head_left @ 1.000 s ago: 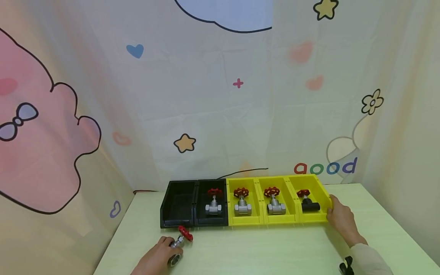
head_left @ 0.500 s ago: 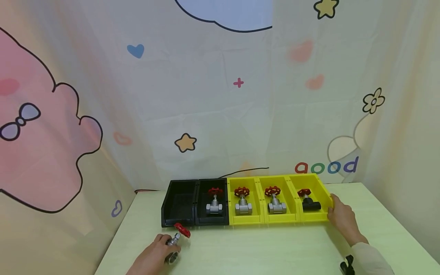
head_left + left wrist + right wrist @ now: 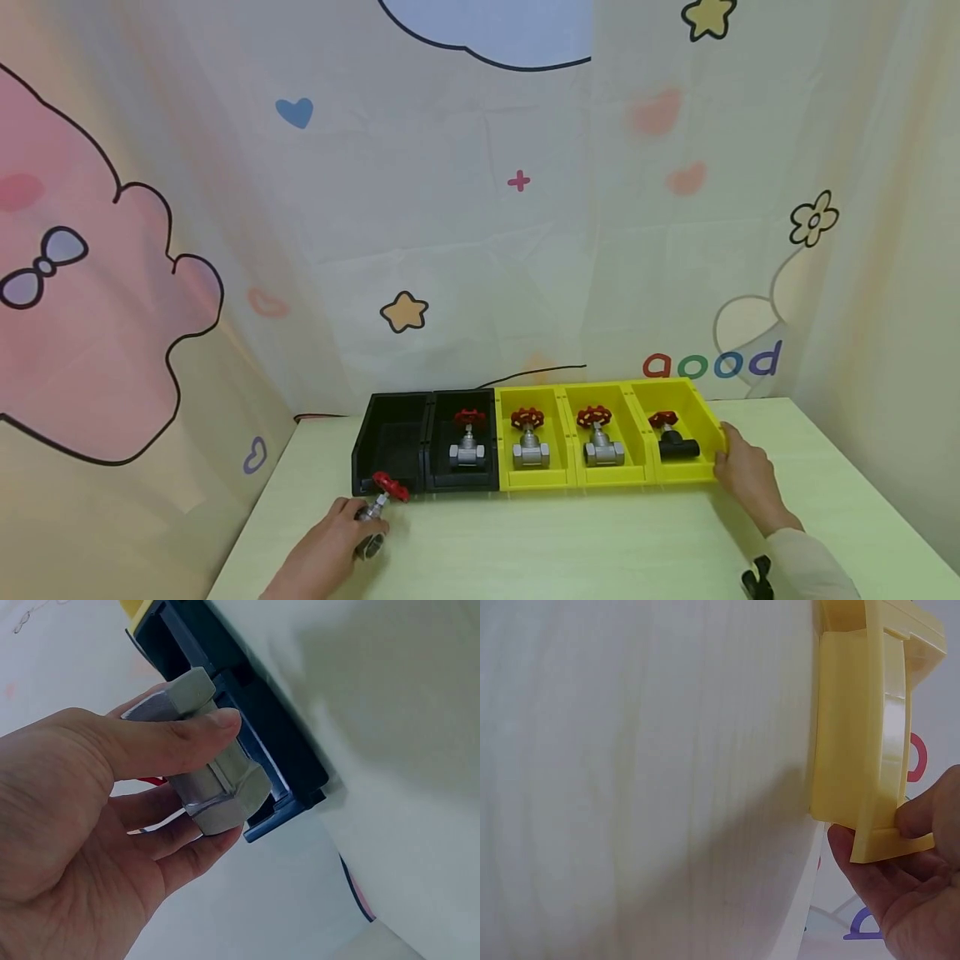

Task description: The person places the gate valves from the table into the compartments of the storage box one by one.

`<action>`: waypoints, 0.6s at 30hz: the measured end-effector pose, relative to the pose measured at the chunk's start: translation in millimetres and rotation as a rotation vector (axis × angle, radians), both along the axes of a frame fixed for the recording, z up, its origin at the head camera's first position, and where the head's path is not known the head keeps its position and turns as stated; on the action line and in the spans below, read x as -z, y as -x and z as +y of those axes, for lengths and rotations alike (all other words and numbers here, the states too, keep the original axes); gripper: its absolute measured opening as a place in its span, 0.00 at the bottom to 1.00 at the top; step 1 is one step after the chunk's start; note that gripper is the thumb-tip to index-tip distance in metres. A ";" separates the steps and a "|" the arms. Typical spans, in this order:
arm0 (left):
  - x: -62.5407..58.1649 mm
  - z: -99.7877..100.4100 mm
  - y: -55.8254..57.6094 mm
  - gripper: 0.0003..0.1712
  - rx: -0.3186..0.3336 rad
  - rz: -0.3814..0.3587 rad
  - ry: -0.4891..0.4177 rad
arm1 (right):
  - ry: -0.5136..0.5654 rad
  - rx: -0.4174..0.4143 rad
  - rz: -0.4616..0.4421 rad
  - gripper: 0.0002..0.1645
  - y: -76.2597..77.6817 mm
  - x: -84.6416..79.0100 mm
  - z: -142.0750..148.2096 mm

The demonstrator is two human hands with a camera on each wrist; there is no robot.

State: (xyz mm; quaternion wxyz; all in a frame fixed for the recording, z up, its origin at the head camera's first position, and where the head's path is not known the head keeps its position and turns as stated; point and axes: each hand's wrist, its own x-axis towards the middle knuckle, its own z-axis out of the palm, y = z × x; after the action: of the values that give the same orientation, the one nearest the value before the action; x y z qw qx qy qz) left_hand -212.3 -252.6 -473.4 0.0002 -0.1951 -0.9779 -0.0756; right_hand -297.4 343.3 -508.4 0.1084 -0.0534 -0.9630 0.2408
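Observation:
My left hand (image 3: 330,537) grips a silver valve with a red handwheel (image 3: 391,487) by its metal body (image 3: 217,776), thumb on one side and fingers on the other. It holds the valve tilted in front of the leftmost black bin (image 3: 393,442), whose inside shows bare. The handwheel overlaps that bin's front edge in the head view. At the other end of the row, my right hand (image 3: 750,483) pinches the side wall of the rightmost yellow bin (image 3: 708,433), thumb inside and fingers outside.
The second black bin (image 3: 461,482) and two yellow bins each hold a silver valve with a red wheel, such as this valve (image 3: 530,450). A black-bodied valve (image 3: 677,447) lies in the rightmost bin. A small black object (image 3: 759,577) is by the right sleeve. A printed curtain hangs behind.
My left hand has moved forward and slightly left, carrying the valve closer to the leftmost black bin. My right hand stays on the yellow bin's wall.

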 end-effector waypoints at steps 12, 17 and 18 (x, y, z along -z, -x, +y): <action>-11.0 1.0 6.3 0.27 0.004 0.134 -0.005 | 0.009 0.011 -0.009 0.32 0.8 1.2 -0.9; -15.5 3.8 13.2 0.28 -0.029 0.164 0.003 | 0.011 0.008 -0.014 0.32 0.8 2.5 -0.2; -16.4 4.6 14.7 0.28 -0.031 0.174 0.003 | 0.011 0.008 -0.011 0.32 0.8 2.6 0.1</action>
State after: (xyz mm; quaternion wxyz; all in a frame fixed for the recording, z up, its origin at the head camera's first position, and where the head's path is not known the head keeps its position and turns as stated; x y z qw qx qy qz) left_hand -227.0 -248.0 -457.0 0.0860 -0.1856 -0.9772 -0.0570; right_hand -298.2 343.3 -511.0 0.1035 -0.0590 -0.9621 0.2452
